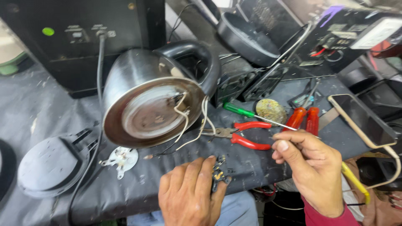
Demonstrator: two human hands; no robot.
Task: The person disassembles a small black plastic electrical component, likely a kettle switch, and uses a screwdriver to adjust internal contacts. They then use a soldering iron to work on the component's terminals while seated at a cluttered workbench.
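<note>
My left hand (188, 194) grips a small black electrical part with brass contacts (218, 172) at the bench's front edge. My right hand (312, 165) pinches a thin wire-like strand, and a yellow handle (356, 182) shows behind it. A steel electric kettle (146, 96) lies on its side with its open base facing me. White wires (184, 115) hang out of the base toward my left hand. Red-handled pliers (247, 136) lie just beyond my hands.
A round black base cover (52, 165) and a white metal disc (121, 159) lie at the left. A green screwdriver (240, 111), red-handled tools (303, 119), a phone (362, 119) and black electronic boxes (83, 42) crowd the grey bench (33, 109).
</note>
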